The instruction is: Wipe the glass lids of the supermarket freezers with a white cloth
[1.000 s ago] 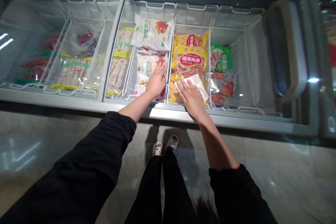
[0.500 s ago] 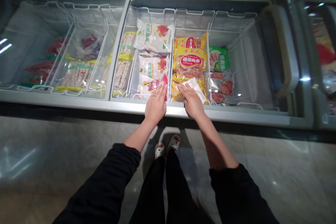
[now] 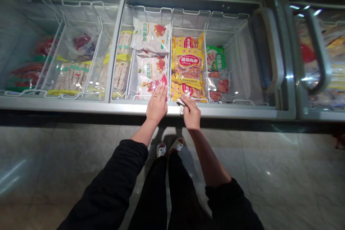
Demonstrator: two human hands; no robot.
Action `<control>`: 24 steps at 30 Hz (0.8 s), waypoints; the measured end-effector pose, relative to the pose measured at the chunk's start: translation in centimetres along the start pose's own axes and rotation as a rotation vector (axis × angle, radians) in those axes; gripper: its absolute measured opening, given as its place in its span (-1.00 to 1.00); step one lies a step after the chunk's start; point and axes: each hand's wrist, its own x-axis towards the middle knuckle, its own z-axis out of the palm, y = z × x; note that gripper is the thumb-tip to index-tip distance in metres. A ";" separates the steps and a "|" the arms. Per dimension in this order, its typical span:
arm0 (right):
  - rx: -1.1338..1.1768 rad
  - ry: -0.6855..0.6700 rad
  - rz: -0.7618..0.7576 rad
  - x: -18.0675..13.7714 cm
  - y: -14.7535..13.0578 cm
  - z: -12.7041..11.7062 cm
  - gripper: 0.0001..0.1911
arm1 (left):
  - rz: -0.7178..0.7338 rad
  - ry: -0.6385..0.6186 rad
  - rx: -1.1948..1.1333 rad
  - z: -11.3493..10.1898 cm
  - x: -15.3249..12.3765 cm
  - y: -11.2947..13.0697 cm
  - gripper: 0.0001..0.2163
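My left hand (image 3: 156, 104) lies flat, fingers together, on the front rim of the open chest freezer (image 3: 134, 108), its fingertips reaching a white frozen-food bag (image 3: 151, 86) in a wire basket. My right hand (image 3: 191, 111) sits on the same rim just to the right, holding a crumpled white cloth (image 3: 182, 105) against the edge. Behind it are yellow bags with red labels (image 3: 188, 64). More white bags (image 3: 151, 37) lie further back.
Wire baskets divide the freezer. Green and clear packs (image 3: 217, 72) fill the basket to the right. The sliding glass lid (image 3: 59, 36) covers the left section, a lid handle (image 3: 265, 48) stands at the right. My white shoes (image 3: 169, 147) stand on a glossy tiled floor.
Both hands have drawn back out of the baskets to the freezer's front rim. The white cloth, spread on the yellow bags before, is now bunched under my right hand at the edge.
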 end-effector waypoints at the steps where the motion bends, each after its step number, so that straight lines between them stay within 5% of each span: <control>1: -0.066 -0.028 -0.022 -0.8 0.2 -0.5 -0.43 | 0.001 -0.001 -0.003 0.0 0.0 0.0 -0.37; 4: -0.314 -0.085 -0.023 -2.7 1.5 -1.5 -0.54 | 0.008 0.006 0.000 0.1 0.0 0.0 -0.37; 9: -0.499 0.071 0.152 -5.1 2.9 0.3 -0.48 | 0.025 0.022 0.023 0.1 0.0 0.1 -0.38; 14: -0.435 -0.166 -0.220 -4.9 1.2 4.1 -0.47 | 0.011 0.030 0.019 0.2 -0.1 -0.1 -0.37; 17: -0.443 -0.212 -0.387 -4.6 2.2 3.2 -0.47 | 0.011 0.049 0.027 0.3 -0.2 -0.2 -0.37; 19: -0.479 -0.154 -0.350 -4.8 3.8 1.1 -0.48 | 0.007 0.055 0.026 0.3 -0.2 -0.1 -0.36; 24: -0.513 -0.065 0.035 -5.9 5.7 -1.6 -0.45 | -0.024 0.021 0.000 0.2 -0.1 0.3 -0.33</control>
